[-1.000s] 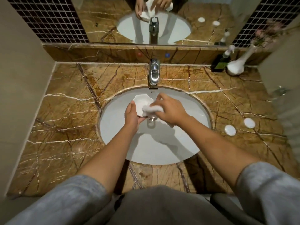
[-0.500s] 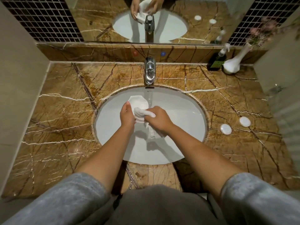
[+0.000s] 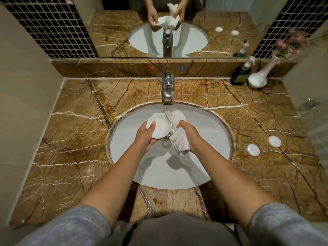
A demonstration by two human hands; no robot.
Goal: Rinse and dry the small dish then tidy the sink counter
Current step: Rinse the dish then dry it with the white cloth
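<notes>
A person stands at a brown marble sink counter (image 3: pixel 71 139), both bare forearms reaching over the oval white basin (image 3: pixel 209 135) at the centre of the frame. The left hand (image 3: pixel 144 136) grips a small white scalloped dish (image 3: pixel 160 126), thumb laid on its upper face and fingers curled beneath, holding it in the air above the basin's upper middle. The right hand (image 3: pixel 189 134) is closed around a white cloth (image 3: pixel 177 137), which is bunched through the fist; one end sticks up toward the faucet and the other hangs down over the drain. The cloth touches the right edge of the dish.

A chrome faucet (image 3: pixel 168 87) rises from the counter just above the basin, with no water visible from its spout. At the right of the frame, two small round white discs (image 3: pixel 253 150) lie near each other on the counter beside the basin's rim. In the upper right corner of the counter, a dark green pump bottle (image 3: pixel 240 75) stands just beside a white long-necked vase (image 3: pixel 258 78) that holds pink flowers (image 3: pixel 291 43). A mirror (image 3: pixel 113 32) across the top of the frame reflects the basin, the faucet and both hands with the dish and cloth. Grey rolled sleeves (image 3: pixel 71 228) fill the bottom corners.
</notes>
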